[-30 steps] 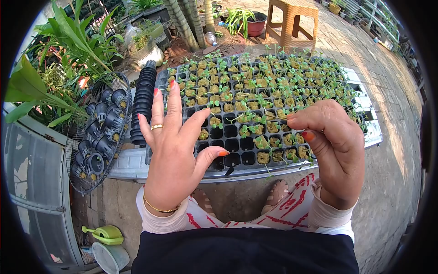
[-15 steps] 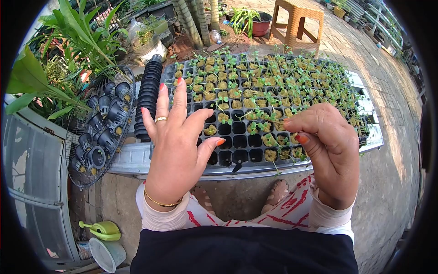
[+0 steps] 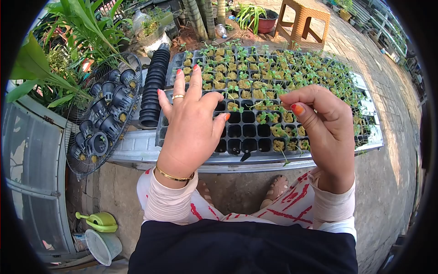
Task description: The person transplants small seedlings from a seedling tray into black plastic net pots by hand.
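Paved yard (image 3: 392,155): black plastic seedling tray (image 3: 248,146). L hand (image 3: 189,128), fingers spread, over tray. R hand (image 3: 321,125) pinches thin green seedling (image 3: 263,104).

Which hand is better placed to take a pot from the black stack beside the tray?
Likely left: the left hand is open, empty, nearest the stack; the right hand pinches a seedling, farther away.
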`<action>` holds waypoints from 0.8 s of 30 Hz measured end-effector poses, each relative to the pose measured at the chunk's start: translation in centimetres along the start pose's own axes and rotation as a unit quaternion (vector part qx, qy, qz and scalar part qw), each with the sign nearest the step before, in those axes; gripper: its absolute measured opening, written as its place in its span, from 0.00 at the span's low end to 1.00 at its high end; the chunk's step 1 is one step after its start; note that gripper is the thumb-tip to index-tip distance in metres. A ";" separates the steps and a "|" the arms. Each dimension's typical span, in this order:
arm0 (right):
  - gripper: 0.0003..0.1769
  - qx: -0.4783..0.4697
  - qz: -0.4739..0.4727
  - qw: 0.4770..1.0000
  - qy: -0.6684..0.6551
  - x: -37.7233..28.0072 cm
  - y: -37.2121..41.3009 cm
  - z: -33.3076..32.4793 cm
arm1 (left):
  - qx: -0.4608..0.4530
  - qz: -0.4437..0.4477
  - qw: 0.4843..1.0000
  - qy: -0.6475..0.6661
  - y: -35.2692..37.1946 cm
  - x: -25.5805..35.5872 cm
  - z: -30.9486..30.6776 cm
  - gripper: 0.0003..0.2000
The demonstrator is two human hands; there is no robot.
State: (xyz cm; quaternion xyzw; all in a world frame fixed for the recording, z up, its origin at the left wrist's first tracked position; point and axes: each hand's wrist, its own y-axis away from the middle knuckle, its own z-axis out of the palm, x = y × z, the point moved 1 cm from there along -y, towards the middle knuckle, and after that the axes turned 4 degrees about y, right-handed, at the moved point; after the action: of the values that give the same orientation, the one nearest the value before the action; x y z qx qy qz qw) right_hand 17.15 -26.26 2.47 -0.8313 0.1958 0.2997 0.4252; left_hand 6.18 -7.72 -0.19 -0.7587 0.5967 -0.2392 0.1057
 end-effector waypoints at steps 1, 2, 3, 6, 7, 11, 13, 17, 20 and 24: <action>0.06 -0.008 0.031 0.999 -0.036 0.1 -0.3 0.6 | 0.001 0.002 1.000 0.003 0.0 0.1 0.0 0.13; 0.06 -0.005 0.011 1.000 -0.024 0.3 -0.8 1.3 | 0.004 0.004 1.000 0.001 0.0 0.1 0.1 0.13; 0.06 -0.007 0.014 1.000 -0.024 0.5 -1.4 1.9 | 0.001 0.003 1.000 0.002 0.0 0.1 0.1 0.13; 0.06 -0.023 0.027 0.999 -0.015 1.0 -2.8 3.3 | -0.017 0.006 1.000 0.020 0.1 0.1 0.2 0.12; 0.06 -0.046 0.040 0.998 0.003 1.2 -3.2 3.7 | -0.018 0.008 1.000 0.023 0.1 0.2 0.4 0.12; 0.08 -0.091 0.077 0.992 0.038 2.0 -4.2 4.8 | -0.022 -0.001 0.999 0.031 0.1 0.0 0.8 0.13; 0.08 -0.095 0.068 0.992 0.054 2.1 -4.3 5.1 | -0.019 -0.004 0.999 0.035 -0.1 0.0 1.0 0.14; 0.08 -0.113 0.058 0.987 0.101 2.4 -4.4 5.6 | -0.021 -0.009 0.999 0.036 -0.3 0.0 1.5 0.14; 0.08 -0.128 0.058 0.982 0.127 2.7 -4.6 5.8 | -0.018 -0.009 0.999 0.040 -0.4 0.0 1.8 0.14; 0.08 -0.172 0.095 0.972 0.130 3.1 -5.1 6.1 | -0.022 -0.015 0.999 0.040 -0.5 0.1 1.8 0.14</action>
State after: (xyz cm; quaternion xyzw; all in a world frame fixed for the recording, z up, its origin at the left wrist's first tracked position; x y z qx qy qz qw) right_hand 20.42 -18.55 0.61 -0.9015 0.2728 0.2573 0.2159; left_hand 7.52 -7.88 -1.46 -0.7598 0.5937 -0.2577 0.0615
